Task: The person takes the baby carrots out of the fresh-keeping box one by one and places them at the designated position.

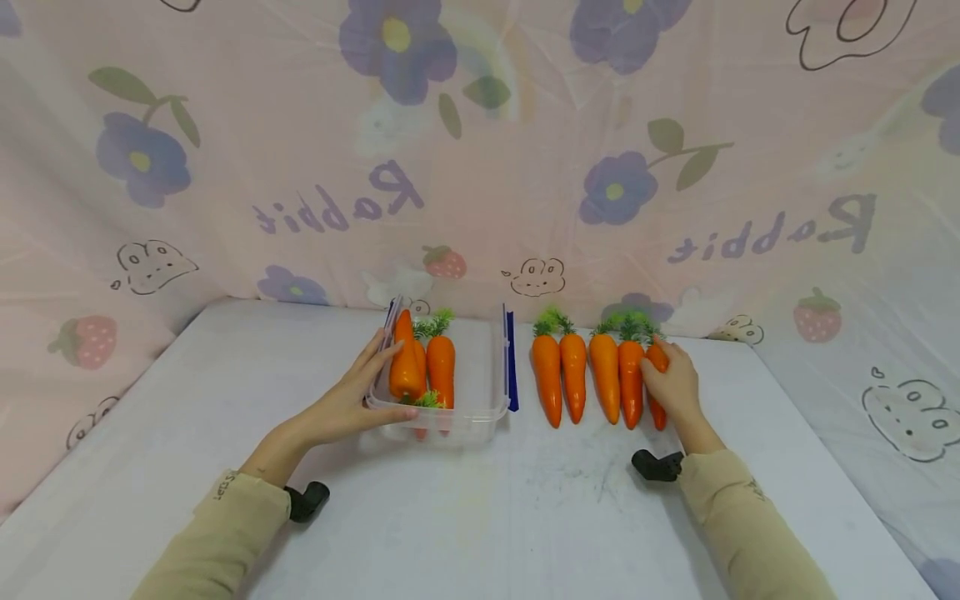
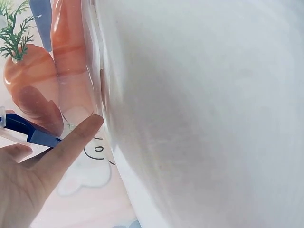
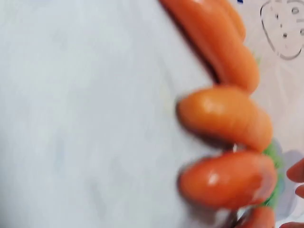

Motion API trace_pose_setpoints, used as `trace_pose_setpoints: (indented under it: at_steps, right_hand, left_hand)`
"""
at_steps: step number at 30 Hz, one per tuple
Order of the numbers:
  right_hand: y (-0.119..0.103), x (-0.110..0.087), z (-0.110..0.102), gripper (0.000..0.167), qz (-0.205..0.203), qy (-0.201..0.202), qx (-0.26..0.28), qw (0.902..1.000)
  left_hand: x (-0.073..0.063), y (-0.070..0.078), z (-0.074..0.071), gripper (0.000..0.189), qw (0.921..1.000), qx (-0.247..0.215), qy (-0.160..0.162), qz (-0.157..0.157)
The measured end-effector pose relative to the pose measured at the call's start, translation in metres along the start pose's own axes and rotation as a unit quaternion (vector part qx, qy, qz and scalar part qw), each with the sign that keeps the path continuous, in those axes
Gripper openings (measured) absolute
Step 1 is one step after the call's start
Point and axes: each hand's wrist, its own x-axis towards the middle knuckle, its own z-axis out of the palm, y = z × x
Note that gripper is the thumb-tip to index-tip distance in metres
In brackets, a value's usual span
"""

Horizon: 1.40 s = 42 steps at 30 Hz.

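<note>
My left hand (image 1: 348, 400) steadies a clear plastic box (image 1: 480, 414), thumb along its front rim and fingers spread at the left wall. Orange carrots (image 1: 442, 362) with green tops lie inside. Close up in the left wrist view, a straight finger (image 2: 71, 147) reaches past a blue clip (image 2: 45, 139) on the box. Over the upper end of the rightmost carrot (image 1: 658, 412) is my right hand (image 1: 675, 383), its thumb on the carrot's left side. The right wrist view shows fingertips (image 3: 297, 172) apart beyond the carrots' leafy ends.
Several more carrots (image 1: 604, 379) lie in a row on the white table (image 1: 480, 508), between the box and my right hand. A blue flap (image 1: 512, 362) hangs out along the box's right side. Behind the table hangs a printed cloth (image 1: 480, 167).
</note>
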Motion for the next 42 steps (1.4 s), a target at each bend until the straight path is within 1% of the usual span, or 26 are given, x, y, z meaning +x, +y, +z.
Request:
trace_pose_setpoints:
  at_steps: [4,7,11,15,20,24,26,30,33,36,38,42]
  right_hand:
    - [-0.012,-0.001,0.003,0.058,-0.026,0.022,0.019,0.9992]
    - [-0.023,-0.004,0.006,0.055,-0.050,0.046,0.045,0.9967]
    - [-0.038,-0.007,0.011,0.051,-0.078,0.071,0.088,0.9905]
    - [-0.053,-0.010,0.016,0.046,-0.104,0.079,0.124,0.9836]
    - [-0.069,-0.012,0.019,0.045,-0.132,0.072,0.153,0.9769]
    - [-0.080,-0.015,0.022,0.046,-0.131,0.061,0.171,0.9746]
    - [-0.084,-0.015,0.025,0.046,-0.132,0.058,0.190,0.9711]
    - [-0.092,-0.015,0.031,0.044,-0.135,0.057,0.208,0.9671]
    - [-0.098,-0.017,0.034,0.044,-0.137,0.051,0.207,0.9675]
    - [-0.104,-0.019,0.038,0.044,-0.138,0.036,0.215,0.9660]
    - [-0.107,-0.021,0.040,0.043,-0.140,0.025,0.224,0.9642]
    - [-0.115,-0.023,0.047,0.042,-0.147,0.019,0.239,0.9597]
  left_hand:
    - [0.000,0.000,0.000,0.100,1.0000,0.002,0.000,-0.003]
    - [0.000,0.000,0.000,0.100,1.0000,0.003,0.000,-0.005]
    - [0.000,-0.001,0.000,0.100,1.0000,0.002,-0.002,-0.008]
    - [0.000,-0.001,0.000,0.100,1.0000,0.001,-0.002,-0.008]
    - [0.000,-0.001,0.000,0.100,0.9999,0.002,-0.002,-0.010]
    - [0.000,-0.001,0.000,0.099,0.9999,0.002,-0.002,-0.010]
    - [0.000,-0.001,0.000,0.099,0.9999,0.002,-0.002,-0.010]
    - [0.000,-0.001,0.000,0.099,0.9999,0.002,-0.003,-0.010]
    - [0.000,-0.001,0.000,0.099,0.9999,0.002,-0.004,-0.010]
    - [0.000,-0.002,0.000,0.099,0.9999,0.002,-0.004,-0.010]
    - [0.000,-0.002,0.000,0.099,0.9999,0.003,-0.003,-0.010]
    - [0.000,-0.002,0.000,0.099,0.9999,0.002,-0.003,-0.010]
